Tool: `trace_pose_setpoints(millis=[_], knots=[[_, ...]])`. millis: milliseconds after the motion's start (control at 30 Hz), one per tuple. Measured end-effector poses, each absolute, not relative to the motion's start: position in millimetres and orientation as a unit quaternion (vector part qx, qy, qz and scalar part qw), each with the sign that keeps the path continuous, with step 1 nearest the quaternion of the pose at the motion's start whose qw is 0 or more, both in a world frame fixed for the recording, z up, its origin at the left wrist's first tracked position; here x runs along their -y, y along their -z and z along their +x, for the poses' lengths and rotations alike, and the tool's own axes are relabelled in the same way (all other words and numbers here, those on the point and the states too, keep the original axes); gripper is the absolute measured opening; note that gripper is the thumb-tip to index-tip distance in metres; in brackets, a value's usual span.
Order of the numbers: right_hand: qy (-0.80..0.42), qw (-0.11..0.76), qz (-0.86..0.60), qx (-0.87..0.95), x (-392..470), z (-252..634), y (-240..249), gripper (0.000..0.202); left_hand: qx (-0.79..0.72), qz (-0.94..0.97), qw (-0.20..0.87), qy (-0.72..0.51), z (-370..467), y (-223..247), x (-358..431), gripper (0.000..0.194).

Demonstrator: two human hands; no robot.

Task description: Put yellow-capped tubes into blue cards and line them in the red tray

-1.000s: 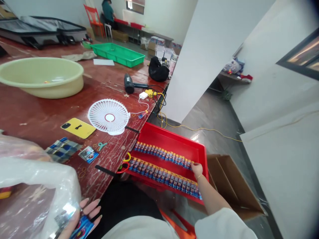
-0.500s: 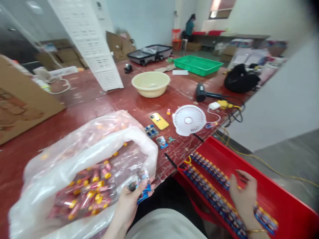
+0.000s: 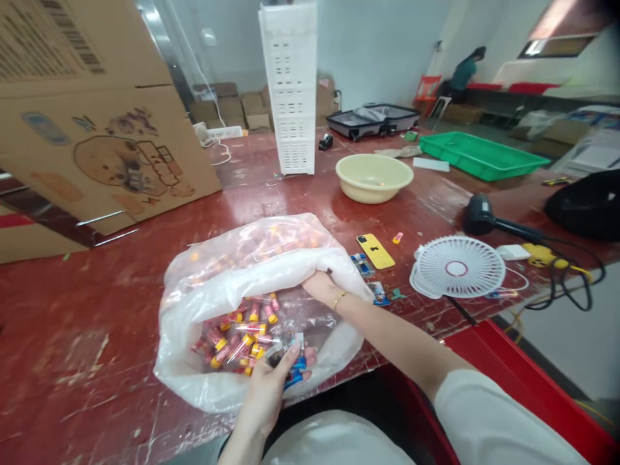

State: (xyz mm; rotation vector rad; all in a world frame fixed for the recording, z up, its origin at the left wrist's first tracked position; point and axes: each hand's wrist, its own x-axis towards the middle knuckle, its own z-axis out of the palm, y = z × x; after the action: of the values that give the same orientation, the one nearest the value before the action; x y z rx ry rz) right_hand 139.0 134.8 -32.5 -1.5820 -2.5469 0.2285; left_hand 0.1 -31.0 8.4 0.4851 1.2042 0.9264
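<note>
A clear plastic bag (image 3: 194, 381) lies open on the red table, with several small pink tubes with yellow caps (image 3: 247, 336) inside. Over its front edge, my left hand (image 3: 278, 371) is closed on small blue printed packets (image 3: 296, 373). My right hand (image 3: 320, 284) reaches into the bag's right part; its fingers are hidden by the white folded rim, so what they hold cannot be seen. Beside the bag lie a yellow phone (image 3: 376, 251), a blue packet (image 3: 378, 294) and a small blue item (image 3: 361, 264).
A white fan (image 3: 455, 266), a hair dryer (image 3: 484, 216), a cream basin (image 3: 374, 177), a green tray (image 3: 479, 155) and a white rack (image 3: 293, 90) stand beyond. Left is a cardboard box (image 3: 121, 148); a red bin (image 3: 527, 381) is lower right. A person (image 3: 465, 72) is far back.
The view has turned left. My right hand has moved from over the red bin into the plastic bag. My left hand still holds the packets at the bag's edge.
</note>
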Motion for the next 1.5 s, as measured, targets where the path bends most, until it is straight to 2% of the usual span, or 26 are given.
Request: trace_pose_setpoints(millis=[133,300,333,400,567,767,900,1033,1167,1267,1333,1433,1500], knots=[[-0.138,0.176,-0.533,0.816,-94,155,23,0.020,-0.530,0.247,0.699,-0.411,2,-9,27,0.033],[-0.399,0.510,-0.439,0.623,-36,181,3,0.010,-0.510,0.297,0.705,-0.392,10,-3,19,0.028],[-0.426,0.552,-0.422,0.579,-29,185,-2,0.009,-0.503,0.311,0.707,-0.388,12,-2,18,0.027],[-0.430,0.582,-0.416,0.550,-21,192,-13,0.008,-0.496,0.324,0.713,-0.375,16,-2,15,0.027],[-0.378,0.576,-0.418,0.592,-16,198,-35,0.005,-0.481,0.359,0.721,-0.345,21,-8,12,0.026],[-0.301,0.489,-0.398,0.715,-16,198,-47,0.009,-0.477,0.353,0.724,-0.352,21,-7,9,0.026],[-0.402,0.474,-0.395,0.677,-21,194,-41,0.004,-0.485,0.328,0.731,-0.350,23,-6,10,0.027],[-0.554,0.470,-0.418,0.546,-26,191,-19,0.016,-0.486,0.310,0.732,-0.363,28,-11,15,0.028],[-0.590,0.474,-0.446,0.479,-19,191,-1,0.024,-0.491,0.241,0.763,-0.345,30,-15,18,0.041],[-0.600,0.464,-0.412,0.505,-4,191,1,0.025,-0.468,0.187,0.796,-0.335,33,-16,15,0.038],[-0.607,0.432,-0.380,0.549,8,189,0,0.037,-0.446,0.160,0.807,-0.352,36,-16,11,0.035],[-0.595,0.393,-0.389,0.583,23,183,0,0.082,-0.425,0.148,0.819,-0.355,42,-17,7,0.032],[-0.551,0.402,-0.433,0.590,27,178,1,0.082,-0.423,0.164,0.818,-0.352,44,-16,7,0.032]])
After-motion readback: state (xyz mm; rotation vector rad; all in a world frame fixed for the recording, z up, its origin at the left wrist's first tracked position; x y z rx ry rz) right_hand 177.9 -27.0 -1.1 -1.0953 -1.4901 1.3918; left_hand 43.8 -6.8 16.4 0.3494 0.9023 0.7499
